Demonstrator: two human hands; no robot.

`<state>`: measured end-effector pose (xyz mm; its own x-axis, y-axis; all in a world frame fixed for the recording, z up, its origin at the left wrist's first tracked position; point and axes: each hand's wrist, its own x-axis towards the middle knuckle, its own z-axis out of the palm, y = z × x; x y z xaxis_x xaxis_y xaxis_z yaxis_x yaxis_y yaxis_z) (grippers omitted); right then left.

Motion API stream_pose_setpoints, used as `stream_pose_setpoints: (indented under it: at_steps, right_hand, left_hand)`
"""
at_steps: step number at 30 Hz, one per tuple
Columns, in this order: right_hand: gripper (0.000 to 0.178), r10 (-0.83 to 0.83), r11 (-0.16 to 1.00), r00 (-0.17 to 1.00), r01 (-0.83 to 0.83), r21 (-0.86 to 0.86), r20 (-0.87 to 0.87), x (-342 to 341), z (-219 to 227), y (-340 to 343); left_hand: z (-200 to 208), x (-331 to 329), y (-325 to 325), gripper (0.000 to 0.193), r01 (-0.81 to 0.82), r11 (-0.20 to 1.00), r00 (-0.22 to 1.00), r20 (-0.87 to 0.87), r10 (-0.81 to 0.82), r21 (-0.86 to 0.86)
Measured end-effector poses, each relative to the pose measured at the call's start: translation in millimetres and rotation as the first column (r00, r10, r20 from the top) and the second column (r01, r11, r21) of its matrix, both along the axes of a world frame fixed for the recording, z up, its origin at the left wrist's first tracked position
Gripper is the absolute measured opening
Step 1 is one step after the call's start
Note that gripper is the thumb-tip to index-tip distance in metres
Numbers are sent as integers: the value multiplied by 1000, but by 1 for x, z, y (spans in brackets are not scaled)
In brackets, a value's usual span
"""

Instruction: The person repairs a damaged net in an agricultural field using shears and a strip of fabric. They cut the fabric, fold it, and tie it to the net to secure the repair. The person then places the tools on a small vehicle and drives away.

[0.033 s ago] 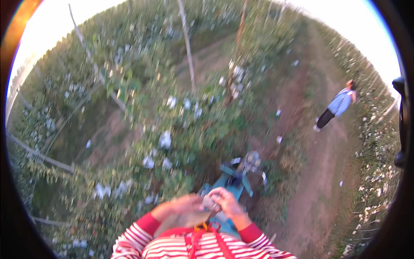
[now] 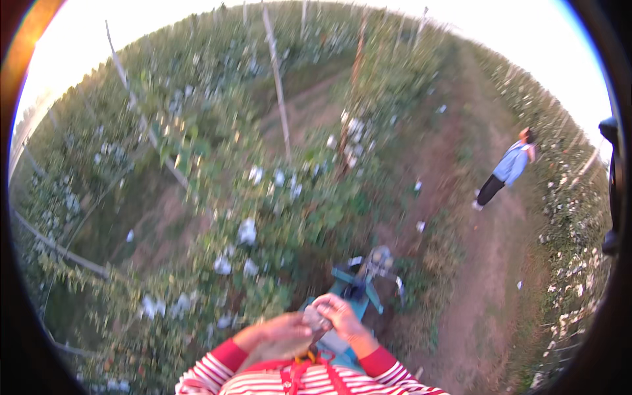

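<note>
In front of my chest, my left hand (image 2: 284, 327) and my right hand (image 2: 340, 315) meet, with fingers bent toward each other. Between them is a small greyish, crumpled-looking thing (image 2: 317, 320), too blurred to name. The fingertips of both hands close on it. Striped red-and-white sleeves with red cuffs cover my forearms. Red straps (image 2: 295, 376) hang down my front, with a yellow-orange piece (image 2: 306, 357) just below the hands. Past my right hand stands a teal machine (image 2: 359, 289) with a grey rounded front part, partly hidden by my hands.
Leafy green plants (image 2: 289, 217) with several white bag-like patches (image 2: 247, 232) fill the left and middle. Thin poles (image 2: 276, 82) rise among them. A dirt path (image 2: 484, 276) runs along the right. A person (image 2: 507, 171) in a light blue top and dark trousers is on it.
The whole view has shifted a little, so the plants, poles and person sit slightly farther left and lower. My hands stay together, with the fingers slightly repositioned.
</note>
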<state>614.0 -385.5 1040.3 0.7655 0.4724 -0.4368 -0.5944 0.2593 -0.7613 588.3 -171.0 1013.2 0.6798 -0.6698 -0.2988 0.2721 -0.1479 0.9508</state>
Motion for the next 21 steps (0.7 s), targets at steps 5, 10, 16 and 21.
stream_pose_setpoints:
  at_steps: [5, 10, 16, 21]
  right_hand:
    - [15, -69, 950, 995, 41, 311, 78, 21, 18, 25]
    - [15, -69, 830, 998, 55, 555, 3, 38, 18, 9]
    - [16, -229, 784, 966, 256, 566, -120, 39, 7, -6]
    - [14, -359, 746, 928, 349, 567, -99, 32, -4, -54]
  left_hand:
    - [9, -6, -10, 35, -91, 996, 992, -94, 89, -20]
    - [32, 16, 15, 21, -51, 985, 999, -12, 53, 165]
    - [61, 29, 35, 26, 44, 946, 989, 122, -88, 321]
    - [82, 45, 57, 21, -37, 929, 944, 318, -88, 368]
